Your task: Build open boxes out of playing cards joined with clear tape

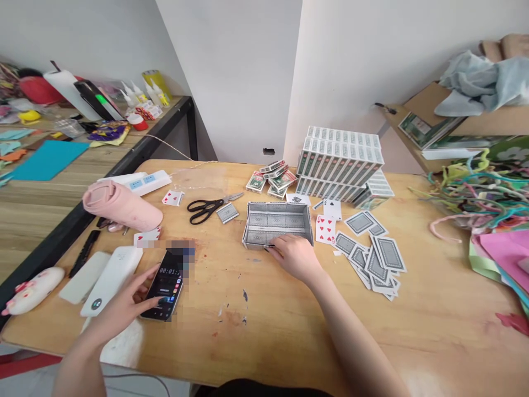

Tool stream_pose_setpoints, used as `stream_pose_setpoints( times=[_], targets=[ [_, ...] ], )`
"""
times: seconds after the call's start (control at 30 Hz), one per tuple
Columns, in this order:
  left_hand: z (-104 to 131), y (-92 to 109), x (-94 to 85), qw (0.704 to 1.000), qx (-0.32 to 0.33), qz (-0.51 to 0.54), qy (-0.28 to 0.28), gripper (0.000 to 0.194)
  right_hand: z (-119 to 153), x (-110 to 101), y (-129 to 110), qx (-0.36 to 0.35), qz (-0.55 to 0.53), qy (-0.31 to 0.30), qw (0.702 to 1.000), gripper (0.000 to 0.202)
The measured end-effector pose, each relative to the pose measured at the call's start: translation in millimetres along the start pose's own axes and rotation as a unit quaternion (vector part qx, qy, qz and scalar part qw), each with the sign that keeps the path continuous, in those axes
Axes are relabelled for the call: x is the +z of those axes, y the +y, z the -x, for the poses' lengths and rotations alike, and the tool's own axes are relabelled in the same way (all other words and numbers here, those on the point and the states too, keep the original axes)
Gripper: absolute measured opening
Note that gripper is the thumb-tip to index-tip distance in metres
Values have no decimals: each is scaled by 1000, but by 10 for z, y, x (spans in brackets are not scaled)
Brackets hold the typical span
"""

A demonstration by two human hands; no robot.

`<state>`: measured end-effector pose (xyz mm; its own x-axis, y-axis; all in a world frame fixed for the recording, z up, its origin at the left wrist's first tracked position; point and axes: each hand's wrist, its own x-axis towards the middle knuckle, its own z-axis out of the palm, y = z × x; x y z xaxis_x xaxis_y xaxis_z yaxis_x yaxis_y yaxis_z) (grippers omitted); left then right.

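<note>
The card box (276,230) near the table's (289,331) middle is pinched at its front wall by the right hand (294,258); the left hand (128,303), fingers loosely spread, taps the phone (163,285). The wall is best gripped lightly, lest it buckle.

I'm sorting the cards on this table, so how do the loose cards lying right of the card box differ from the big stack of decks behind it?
The loose cards lie flat and scattered, overlapping in a fan; the stack of decks is boxed and piled in neat rows. The loose cards mostly show grey patterned backs, a few lying face up with red hearts; the decks show green-and-white packaging. Both sit on the wooden table, right of the scissors.
</note>
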<state>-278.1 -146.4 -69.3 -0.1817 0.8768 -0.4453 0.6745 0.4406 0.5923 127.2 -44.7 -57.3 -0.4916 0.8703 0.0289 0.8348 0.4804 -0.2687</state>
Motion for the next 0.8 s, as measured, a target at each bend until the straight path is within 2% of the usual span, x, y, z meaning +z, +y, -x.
stream_pose_setpoints(
  times=[0.27, 0.53, 0.8],
  targets=[
    [14, 74, -13, 1000, 11, -15, 20, 89, 4, 5, -2, -3, -4, 5, 1000, 22],
    [22, 125, 17, 999, 2, -26, 18, 94, -2, 34, 21, -6, -4, 17, 1000, 20],
    [-50, 245, 25, 998, -17, 3, 56, 89, 22, 51, 50, -33, -29, 70, 997, 16]
  ],
)
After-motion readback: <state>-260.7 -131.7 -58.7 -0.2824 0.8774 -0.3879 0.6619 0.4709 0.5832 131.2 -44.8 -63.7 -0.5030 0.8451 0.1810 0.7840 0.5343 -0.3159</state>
